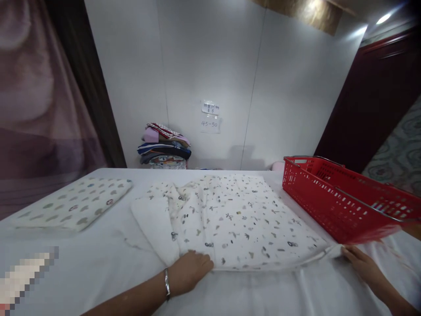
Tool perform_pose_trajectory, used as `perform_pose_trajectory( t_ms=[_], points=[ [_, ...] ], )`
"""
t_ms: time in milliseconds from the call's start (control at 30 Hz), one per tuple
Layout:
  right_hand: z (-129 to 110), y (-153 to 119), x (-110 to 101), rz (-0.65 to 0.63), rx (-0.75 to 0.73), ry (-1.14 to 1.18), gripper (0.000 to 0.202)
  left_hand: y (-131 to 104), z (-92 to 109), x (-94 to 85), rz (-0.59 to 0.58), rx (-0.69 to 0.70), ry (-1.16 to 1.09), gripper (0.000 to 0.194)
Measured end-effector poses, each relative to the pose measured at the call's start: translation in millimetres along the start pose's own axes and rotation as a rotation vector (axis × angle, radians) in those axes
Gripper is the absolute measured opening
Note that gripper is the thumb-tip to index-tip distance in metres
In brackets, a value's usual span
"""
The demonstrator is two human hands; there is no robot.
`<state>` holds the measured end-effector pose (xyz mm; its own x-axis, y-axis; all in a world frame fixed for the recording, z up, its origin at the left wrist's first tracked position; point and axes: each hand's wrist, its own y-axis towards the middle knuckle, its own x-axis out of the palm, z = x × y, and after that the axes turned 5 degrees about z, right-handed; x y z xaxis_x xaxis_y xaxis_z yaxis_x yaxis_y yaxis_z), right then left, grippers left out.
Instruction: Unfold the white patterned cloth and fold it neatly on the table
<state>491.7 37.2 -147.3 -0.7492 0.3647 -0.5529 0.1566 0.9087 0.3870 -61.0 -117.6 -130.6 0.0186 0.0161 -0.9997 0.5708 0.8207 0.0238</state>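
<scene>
Printed white blanket: 1 (240,219), spread over the middle of the desk (108,263); its left part is bunched into ridges, with a plain white flap (151,219) at that side.
Left hand: 1 (192,271), fingers curled closed on the blanket's near hem; 1 silver bracelet (167,283) on the wrist.
Right hand: 1 (358,261), pinching the blanket's near right corner.
Red plastic basket: 1 (312,195), toward the desk's right edge, just beside the blanket and close to the right hand, taking up the room on that side.
Folded patterned cloth: 1 (79,204), lying flat by the desk's left edge, apart from the blanket, with a gap of white covering between them.
Stack of folded fabrics: 1 (164,147), beyond the desk's far edge, left of the middle, against the wall (210,57); the exact number of pieces cannot be told.
Paper signs: 2 (210,124), on the wall, 1 above the other; the lower reads 45-50.
Curtain: pinkish (29,96), beyond the desk's left edge.
Dark panel: 1 (365,96), behind the basket.
</scene>
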Motion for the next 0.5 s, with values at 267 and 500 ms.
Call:
perform_pose_trajectory(
  t_ms=[267,500],
  points=[
    [-74,-13,36,0.029,-0.178,-0.263,0.031,3,10,-13.5,0.02,-0.08,0.049,0.031],
    [-244,-125,177,-0.551,-0.728,0.011,0.048,9,12,-29.8,0.138,-0.13,-0.008,0.02]
  ],
)
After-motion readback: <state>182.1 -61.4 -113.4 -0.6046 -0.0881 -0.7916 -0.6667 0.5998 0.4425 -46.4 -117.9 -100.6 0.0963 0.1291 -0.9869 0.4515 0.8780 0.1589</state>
